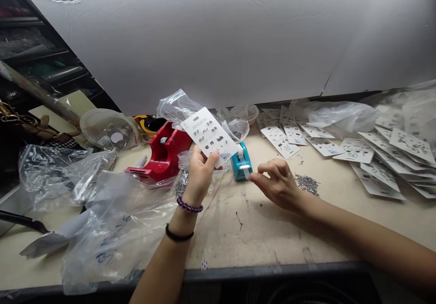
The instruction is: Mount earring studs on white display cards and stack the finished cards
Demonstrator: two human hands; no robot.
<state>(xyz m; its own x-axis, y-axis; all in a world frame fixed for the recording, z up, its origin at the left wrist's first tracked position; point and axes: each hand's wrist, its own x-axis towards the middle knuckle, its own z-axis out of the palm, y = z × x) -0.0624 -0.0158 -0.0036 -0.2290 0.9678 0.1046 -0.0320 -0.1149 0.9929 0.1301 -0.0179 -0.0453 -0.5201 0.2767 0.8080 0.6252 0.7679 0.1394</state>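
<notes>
Left forearm (160, 274), flat rectangular card (209, 136)

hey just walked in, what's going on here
A person is working bare-handed at a table. The left hand holds up an earring card with small metal pieces on it. The right hand appears to pinch the tape at the front of a small teal tape dispenser. A red tape dispenser sits to the left, and more cards lie on the right.
</notes>
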